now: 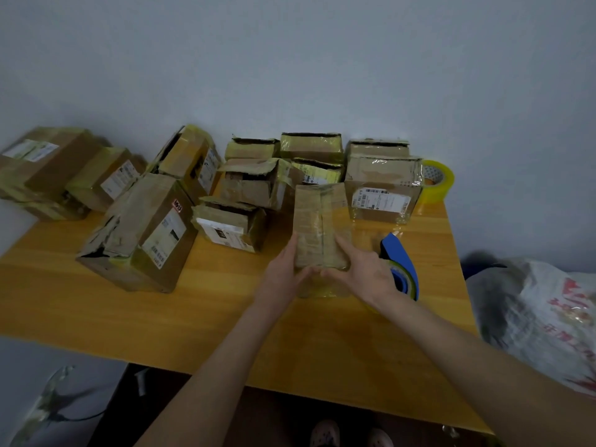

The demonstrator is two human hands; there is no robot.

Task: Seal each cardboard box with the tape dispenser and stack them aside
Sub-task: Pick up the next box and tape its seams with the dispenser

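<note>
Grip: left hand (283, 270) and right hand (366, 273) press narrow box (317, 225).

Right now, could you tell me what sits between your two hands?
The small taped box, with left hand and right hand on its sides; head view.

Dispenser (399, 250) right of box (314, 221), seemingly apart

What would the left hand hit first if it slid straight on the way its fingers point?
The left hand lies along the small taped box. Sliding on beside it, it would probably meet the torn open box behind, though depth is unclear.
</note>
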